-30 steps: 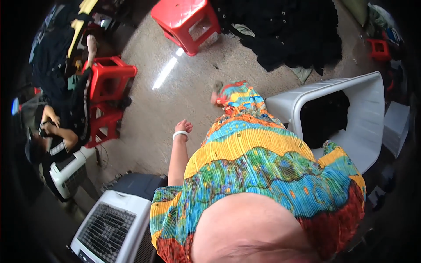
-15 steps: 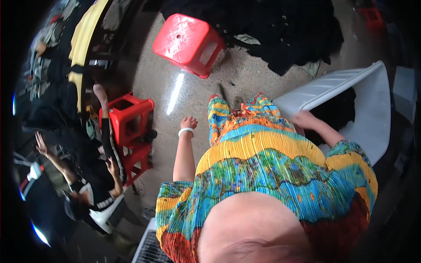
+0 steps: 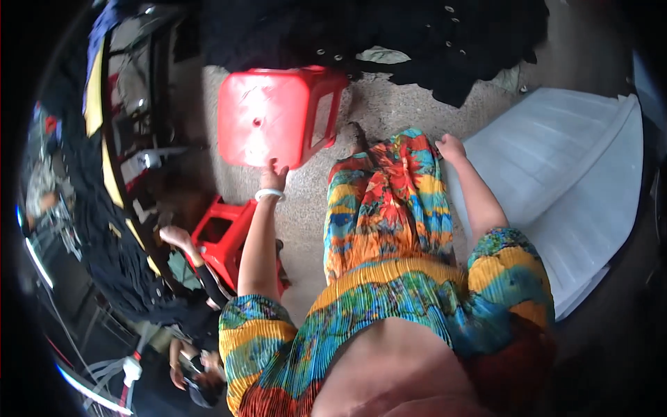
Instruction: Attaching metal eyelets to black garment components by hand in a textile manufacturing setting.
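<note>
While left hand (image 3: 274, 174) fingers touch red stool (image 3: 278, 115) edge | right hand (image 3: 450, 147) loose, holding nothing

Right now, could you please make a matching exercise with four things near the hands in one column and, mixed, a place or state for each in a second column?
Things:
1. square red plastic stool
2. large white plastic tub
3. white bracelet
4. pile of black garments

Places or states:
A. lying on its side at the person's right
B. on the left wrist
C. heaped on the floor at the top of the view
D. its near edge touched by the left hand

Pairs: 1-D, 2-A, 3-B, 4-C. The right hand rests at the tub's edge.
</note>
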